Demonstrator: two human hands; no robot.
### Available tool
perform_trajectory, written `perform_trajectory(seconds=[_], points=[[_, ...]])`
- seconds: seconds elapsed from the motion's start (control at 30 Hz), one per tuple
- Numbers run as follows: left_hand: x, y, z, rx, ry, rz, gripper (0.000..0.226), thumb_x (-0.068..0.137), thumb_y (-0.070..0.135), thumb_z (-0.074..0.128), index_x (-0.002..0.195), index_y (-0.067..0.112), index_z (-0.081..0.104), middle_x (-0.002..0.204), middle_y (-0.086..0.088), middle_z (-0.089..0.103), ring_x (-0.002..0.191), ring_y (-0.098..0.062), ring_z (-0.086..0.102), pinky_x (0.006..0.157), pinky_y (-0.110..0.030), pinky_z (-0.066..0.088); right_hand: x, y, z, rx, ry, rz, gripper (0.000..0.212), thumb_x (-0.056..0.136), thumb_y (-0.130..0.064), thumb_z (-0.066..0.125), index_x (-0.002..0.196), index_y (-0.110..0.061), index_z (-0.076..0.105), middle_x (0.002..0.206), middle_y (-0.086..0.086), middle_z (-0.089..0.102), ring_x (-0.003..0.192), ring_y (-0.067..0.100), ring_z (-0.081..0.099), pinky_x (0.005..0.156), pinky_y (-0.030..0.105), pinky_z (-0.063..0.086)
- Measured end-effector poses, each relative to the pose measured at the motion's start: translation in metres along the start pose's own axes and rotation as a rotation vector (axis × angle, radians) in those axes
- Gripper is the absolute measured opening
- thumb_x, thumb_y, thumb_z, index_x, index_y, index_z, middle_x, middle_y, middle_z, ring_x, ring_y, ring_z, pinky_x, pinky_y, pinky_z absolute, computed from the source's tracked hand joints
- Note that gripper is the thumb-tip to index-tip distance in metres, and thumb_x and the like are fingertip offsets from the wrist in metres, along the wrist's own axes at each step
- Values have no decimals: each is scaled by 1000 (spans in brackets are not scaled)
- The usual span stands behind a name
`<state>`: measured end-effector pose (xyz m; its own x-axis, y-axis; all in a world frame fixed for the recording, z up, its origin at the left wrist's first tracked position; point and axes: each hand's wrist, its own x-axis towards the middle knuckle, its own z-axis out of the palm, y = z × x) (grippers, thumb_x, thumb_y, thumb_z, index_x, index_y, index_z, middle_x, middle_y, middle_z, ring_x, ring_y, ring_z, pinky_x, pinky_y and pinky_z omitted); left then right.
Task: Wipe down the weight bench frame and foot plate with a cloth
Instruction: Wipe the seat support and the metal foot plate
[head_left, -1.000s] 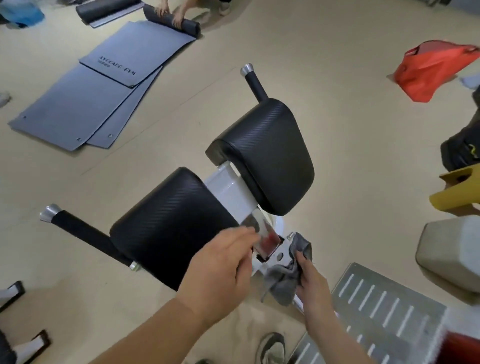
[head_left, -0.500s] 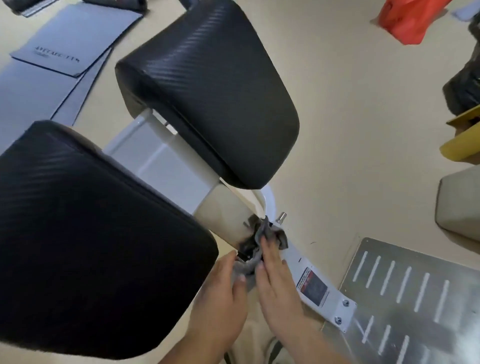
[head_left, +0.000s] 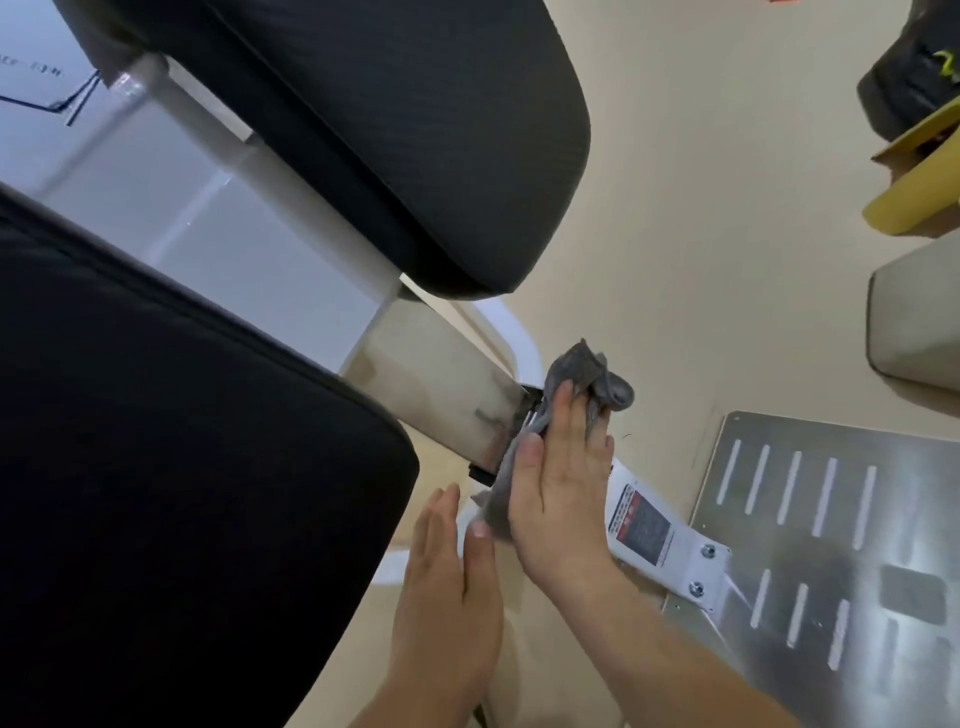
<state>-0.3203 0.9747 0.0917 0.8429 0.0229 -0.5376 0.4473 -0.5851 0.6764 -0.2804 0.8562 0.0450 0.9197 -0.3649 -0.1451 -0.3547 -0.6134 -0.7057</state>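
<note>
Right hand (head_left: 561, 499) was flat on the grey cloth (head_left: 582, 369), fingers straight, pressing it against the grubby white frame post (head_left: 441, 384) just below the black pads (head_left: 156, 519). Left hand (head_left: 447, 587) was spread flat too, right beside the cloth's lower edge, holding nothing. Metal foot plate (head_left: 831, 519) sat further right.

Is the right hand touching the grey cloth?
Touching. The head view shows the right hand lying flat on the grey cloth, pressing it against the frame.

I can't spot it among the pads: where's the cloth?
Head view, centre: the cloth is pressed under the right hand against the frame, just left of the foot plate.
</note>
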Motion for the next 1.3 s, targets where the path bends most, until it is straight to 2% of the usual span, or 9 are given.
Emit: perform_trajectory(seconds=[0.17,0.33,0.43,0.57,0.67,0.73,0.93,1.1,1.3], points=[[17,-8,10,10,38,-19,53,105,48,29,158,41,25,160,25,27,145,4,28,110,-18,22,28,20,19,162,209,-14,62,105,-41,17,161,-16,23,170,0,14,156,4,-1,128,40,-1],[17,-15,26,-28,29,-70,53,107,46,28,160,37,26,160,21,28,141,3,29,107,-19,20,-4,78,29,222,107,323,74,97,-57,9,163,-22,5,172,-2,0,157,9,-8,128,41,-1],[19,-18,33,-49,43,-70,52,108,45,30,159,35,29,161,19,30,145,-2,30,108,-20,21,14,87,17,188,49,521,73,98,-47,9,162,-12,4,172,7,0,158,17,-7,127,37,-4],[27,-17,41,-79,83,-48,50,108,42,30,158,33,33,158,18,37,143,-2,35,111,-21,24,3,35,16,205,-8,106,63,102,-47,11,158,-26,-12,170,-6,-15,154,7,-21,124,30,-15],[30,-17,47,-118,108,-30,43,109,40,30,150,42,42,145,24,52,128,11,47,109,-21,35,-9,36,17,204,25,-84,62,105,-46,15,161,-27,-5,172,-8,-7,156,6,-14,125,32,-13],[30,-18,53,-132,113,-33,41,109,37,31,148,42,44,134,31,54,116,23,45,96,-8,33,-5,59,19,199,55,3,63,103,-50,13,161,-30,-3,171,-8,-6,155,2,-15,127,36,-9],[30,-34,95,-166,85,-48,47,109,38,33,154,30,42,151,19,46,139,-3,40,113,-26,31,1,151,24,211,23,365,73,95,-61,8,160,-30,-3,171,-7,-9,155,7,-14,128,39,-5],[23,-59,156,-192,37,-98,30,109,38,36,130,38,58,128,26,54,124,-5,47,101,-13,32,-8,231,30,173,-50,443,62,109,-46,15,163,-20,-2,171,-2,-10,156,12,-13,128,39,-5],[15,-86,216,-76,-91,-150,54,109,45,32,160,27,33,163,10,35,150,-9,30,118,-24,20,-18,322,33,108,-130,583,63,111,-41,15,163,-10,-2,172,7,-5,158,22,-4,128,40,0]])
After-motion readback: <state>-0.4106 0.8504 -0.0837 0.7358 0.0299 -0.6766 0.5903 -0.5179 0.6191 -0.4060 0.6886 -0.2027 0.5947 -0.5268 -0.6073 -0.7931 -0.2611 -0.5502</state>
